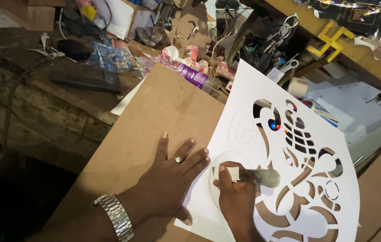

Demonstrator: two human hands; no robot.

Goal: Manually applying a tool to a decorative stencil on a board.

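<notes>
A white sheet (pixel 248 94) with a curved pattern cut out of it lies on a brown board (pixel 154 116). My left hand (pixel 172 179) lies flat with fingers spread, pressing the board and the sheet's left edge; it wears a ring and a metal wristwatch. My right hand (pixel 235 192) grips a cutting knife (pixel 257 175) with a taped handle, its tip on the sheet beside a curved cut line.
A cluttered wooden workbench (pixel 56 103) runs along the back with a dark flat bar (pixel 85 82), plastic bags (pixel 110 56), small cups (pixel 170 51), a purple tube (pixel 192 75), scissors (pixel 289 65) and keys (pixel 282 29). A yellow shape (pixel 329 42) lies on a shelf at the right.
</notes>
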